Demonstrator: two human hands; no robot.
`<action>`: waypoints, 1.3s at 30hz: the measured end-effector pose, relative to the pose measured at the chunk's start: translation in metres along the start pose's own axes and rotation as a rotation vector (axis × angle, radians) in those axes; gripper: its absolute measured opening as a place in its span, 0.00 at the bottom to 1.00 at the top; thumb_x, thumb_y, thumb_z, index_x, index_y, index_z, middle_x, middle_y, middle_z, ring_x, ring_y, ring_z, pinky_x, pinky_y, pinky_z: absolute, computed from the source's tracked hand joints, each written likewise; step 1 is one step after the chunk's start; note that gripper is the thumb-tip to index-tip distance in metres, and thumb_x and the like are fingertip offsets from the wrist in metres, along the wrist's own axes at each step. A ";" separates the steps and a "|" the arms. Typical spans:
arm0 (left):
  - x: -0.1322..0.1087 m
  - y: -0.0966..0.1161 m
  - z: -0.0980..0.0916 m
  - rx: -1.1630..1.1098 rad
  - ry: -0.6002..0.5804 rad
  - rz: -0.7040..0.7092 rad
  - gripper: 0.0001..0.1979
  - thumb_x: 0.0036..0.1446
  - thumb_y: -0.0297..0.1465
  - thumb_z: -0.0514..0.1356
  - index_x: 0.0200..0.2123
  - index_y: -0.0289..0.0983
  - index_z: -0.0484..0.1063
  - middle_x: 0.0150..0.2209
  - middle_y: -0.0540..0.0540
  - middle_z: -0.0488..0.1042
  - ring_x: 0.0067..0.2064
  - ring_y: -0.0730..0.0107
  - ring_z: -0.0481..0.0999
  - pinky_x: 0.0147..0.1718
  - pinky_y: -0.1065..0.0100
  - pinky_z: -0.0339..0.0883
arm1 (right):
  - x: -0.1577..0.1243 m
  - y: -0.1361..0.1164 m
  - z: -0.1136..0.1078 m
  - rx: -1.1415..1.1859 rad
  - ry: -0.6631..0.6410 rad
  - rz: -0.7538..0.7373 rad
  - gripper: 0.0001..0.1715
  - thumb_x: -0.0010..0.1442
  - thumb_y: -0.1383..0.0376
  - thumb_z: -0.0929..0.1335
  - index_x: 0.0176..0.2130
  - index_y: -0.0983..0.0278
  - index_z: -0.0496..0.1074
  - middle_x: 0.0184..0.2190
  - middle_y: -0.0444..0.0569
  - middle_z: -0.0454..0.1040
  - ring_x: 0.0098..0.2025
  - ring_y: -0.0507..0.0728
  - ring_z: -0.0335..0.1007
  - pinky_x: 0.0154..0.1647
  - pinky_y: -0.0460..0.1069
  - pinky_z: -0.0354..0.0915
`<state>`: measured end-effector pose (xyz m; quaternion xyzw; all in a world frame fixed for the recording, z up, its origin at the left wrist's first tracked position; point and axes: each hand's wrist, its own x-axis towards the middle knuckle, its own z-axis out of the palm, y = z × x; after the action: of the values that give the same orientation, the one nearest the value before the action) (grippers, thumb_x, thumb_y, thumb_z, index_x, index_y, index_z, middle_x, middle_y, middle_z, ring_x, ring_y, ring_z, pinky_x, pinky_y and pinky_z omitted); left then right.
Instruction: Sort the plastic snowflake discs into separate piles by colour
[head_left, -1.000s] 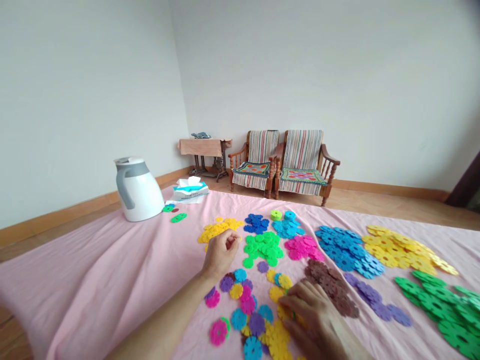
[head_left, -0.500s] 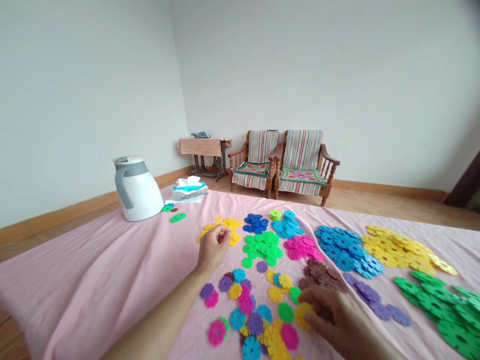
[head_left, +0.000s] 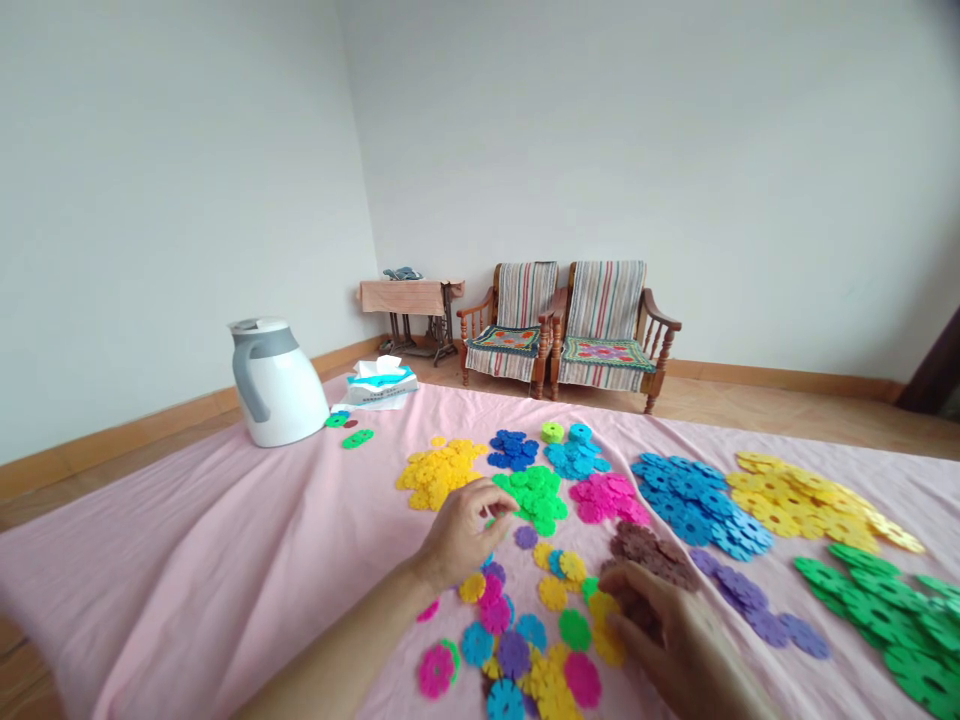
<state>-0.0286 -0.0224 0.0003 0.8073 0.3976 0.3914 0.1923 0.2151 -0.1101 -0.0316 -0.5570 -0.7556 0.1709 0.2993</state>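
My left hand (head_left: 469, 528) hovers between the yellow disc pile (head_left: 441, 474) and the light green disc pile (head_left: 534, 496). Its fingers are bent, with a gap between thumb and forefinger where green shows through, and nothing is visibly held. At the lower right, my right hand (head_left: 660, 625) has thumb and fingers at the edge of a yellow flower-shaped disc (head_left: 606, 632); the palm side is partly hidden. Mixed loose discs, among them a purple disc (head_left: 514, 654) and a pink disc (head_left: 583, 680), lie between my hands. Beyond my right hand sits a brown disc pile (head_left: 651, 553).
Farther back are dark blue (head_left: 514, 449), light blue (head_left: 576, 458) and pink piles (head_left: 609, 498). Larger blue (head_left: 686, 500), yellow (head_left: 806, 500) and green discs (head_left: 877, 610) spread rightward. A white jug (head_left: 289, 395) and a tissue box (head_left: 382, 378) stand at the back left on pink cloth.
My left hand has moved right and nearer from the yellow pile, uncovering it, and its fingers have loosened. My right hand stays almost in place, and the yellow disc beside it has shifted slightly.
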 end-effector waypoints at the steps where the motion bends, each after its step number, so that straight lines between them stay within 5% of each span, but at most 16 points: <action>1: -0.001 0.007 0.003 0.015 -0.071 0.057 0.06 0.54 0.28 0.59 0.34 0.37 0.76 0.33 0.47 0.76 0.37 0.68 0.72 0.39 0.69 0.64 | 0.000 0.000 0.002 0.026 0.016 -0.004 0.06 0.56 0.65 0.63 0.36 0.59 0.69 0.26 0.42 0.75 0.27 0.53 0.73 0.26 0.45 0.67; 5: -0.002 0.029 0.018 0.068 -0.312 0.230 0.13 0.54 0.30 0.63 0.45 0.39 0.75 0.42 0.45 0.76 0.45 0.64 0.70 0.48 0.64 0.59 | 0.000 -0.001 0.006 0.131 0.077 0.009 0.07 0.61 0.63 0.61 0.35 0.58 0.68 0.29 0.44 0.76 0.29 0.54 0.74 0.27 0.45 0.68; 9: -0.003 0.036 0.032 0.128 -0.396 0.247 0.15 0.53 0.32 0.64 0.46 0.40 0.74 0.42 0.45 0.76 0.45 0.62 0.70 0.47 0.64 0.59 | 0.001 -0.002 0.006 0.136 0.136 0.004 0.08 0.62 0.61 0.61 0.37 0.58 0.69 0.33 0.47 0.77 0.35 0.56 0.74 0.31 0.46 0.69; 18: -0.002 0.039 0.036 0.026 -0.169 -0.041 0.07 0.54 0.27 0.60 0.32 0.36 0.79 0.29 0.47 0.74 0.33 0.70 0.70 0.33 0.71 0.61 | 0.002 -0.010 0.009 0.147 0.340 -0.003 0.11 0.58 0.57 0.64 0.28 0.59 0.71 0.23 0.42 0.69 0.23 0.52 0.63 0.22 0.45 0.60; 29: -0.008 0.061 0.031 -0.264 -0.269 -0.193 0.12 0.49 0.24 0.59 0.36 0.35 0.79 0.27 0.49 0.74 0.27 0.75 0.66 0.26 0.75 0.59 | 0.005 -0.016 0.001 0.241 0.277 0.015 0.12 0.58 0.57 0.65 0.37 0.60 0.73 0.24 0.43 0.72 0.25 0.52 0.69 0.24 0.43 0.65; 32: -0.009 0.060 0.029 -0.265 -0.279 -0.193 0.13 0.48 0.22 0.57 0.36 0.35 0.79 0.27 0.49 0.75 0.27 0.74 0.68 0.28 0.74 0.62 | 0.003 -0.021 -0.001 0.209 0.274 -0.012 0.12 0.59 0.56 0.64 0.32 0.60 0.73 0.22 0.42 0.69 0.23 0.52 0.66 0.23 0.43 0.63; 36: -0.009 0.059 0.027 -0.206 -0.133 -0.066 0.22 0.41 0.16 0.56 0.40 0.35 0.77 0.39 0.45 0.76 0.43 0.67 0.72 0.45 0.68 0.63 | 0.002 -0.021 0.000 0.209 0.286 0.004 0.13 0.60 0.56 0.64 0.30 0.61 0.71 0.21 0.42 0.68 0.23 0.52 0.63 0.23 0.44 0.62; 39: -0.010 0.061 0.027 -0.209 -0.129 -0.055 0.15 0.45 0.21 0.60 0.39 0.35 0.77 0.37 0.45 0.76 0.42 0.66 0.72 0.46 0.67 0.63 | 0.002 -0.021 0.003 0.245 0.319 0.010 0.14 0.60 0.55 0.64 0.31 0.61 0.72 0.21 0.41 0.67 0.22 0.51 0.63 0.23 0.43 0.61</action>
<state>0.0189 -0.0669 0.0165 0.7953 0.3632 0.3726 0.3112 0.1978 -0.1143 -0.0208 -0.5404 -0.6693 0.1725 0.4797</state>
